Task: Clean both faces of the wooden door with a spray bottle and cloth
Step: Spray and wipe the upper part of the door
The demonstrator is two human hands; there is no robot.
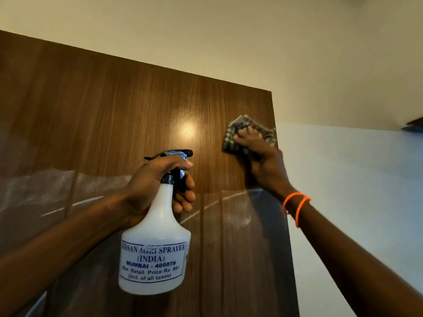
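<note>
A person reaches up to clean the upper part of a wooden door, working near its top right corner. The right hand presses a checked cloth flat against the wood just beside the door's free edge, fingers spread over the cloth and pinning it to the surface. The left hand holds a white spray bottle upright in front of the door, fingers clamped round its neck, with the nozzle pointing toward the wood; whether a finger rests on the trigger cannot be told. A shiny patch on the door reflects a lamp, and lower down a clear film seems to cover the wood. Two orange bands circle the right wrist. To do this wipe well, the cloth would best stay flat under even pressure, follow the grain in overlapping strokes, and run right out to the edge and top corner so no streaks remain. The bottle is translucent white with a printed label; how much liquid it contains cannot be made out through its walls. Judging by the view, only this face is being cleaned; the other face is yet to be seen.
</note>
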